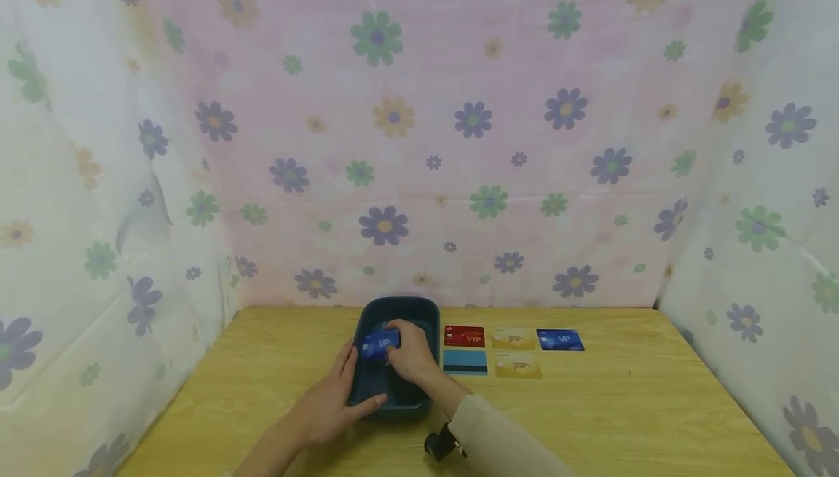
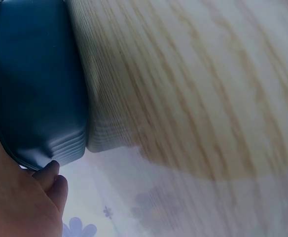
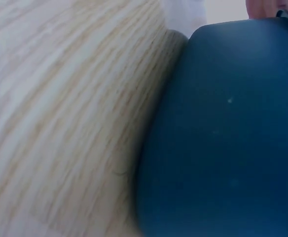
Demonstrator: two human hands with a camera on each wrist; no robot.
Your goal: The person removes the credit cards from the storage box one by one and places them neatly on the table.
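Note:
A dark blue tray (image 1: pixel 429 317) with raised walls stands on the wooden table. My left hand (image 1: pixel 328 400) holds its left side, the thumb over the near end; in the left wrist view, its fingertips (image 2: pixel 50 173) bend against the tray's outer wall (image 2: pixel 40 74). Over the tray's inside, my right hand (image 1: pixel 413 352) pinches a blue VIP card (image 1: pixel 375 347) between thumb and fingers, face up and slightly tilted. The right wrist view is filled mostly by the tray's outer wall (image 3: pixel 228 133), with the card out of sight.
Right of the tray, cards lie in two rows: a red VIP card (image 1: pixel 465 336), a gold card (image 1: pixel 514 338) and another blue VIP card (image 1: pixel 560 339) behind; a light blue striped card (image 1: pixel 465 363) and a second gold card (image 1: pixel 518 365) in front. Flowered cloth (image 1: pixel 432 193) encloses the table.

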